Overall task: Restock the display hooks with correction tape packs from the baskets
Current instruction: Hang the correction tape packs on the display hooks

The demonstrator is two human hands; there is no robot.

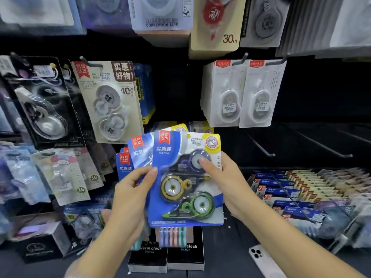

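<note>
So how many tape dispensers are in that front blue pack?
3, stacked in the front blue pack: purple dispenser top, yellow dispenser middle, green dispenser bottom.

The blue pack [186, 177] is shiny card under clear smooth plastic. At 3 o'clock, bare hooks [323, 145] look like smooth grey metal.

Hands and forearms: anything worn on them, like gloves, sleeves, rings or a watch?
Nothing worn that shows. The left hand and right hand are bare, no gloves or rings visible. Both forearms are bare to the frame edge: no sleeves, watch or bracelet in view.
</note>
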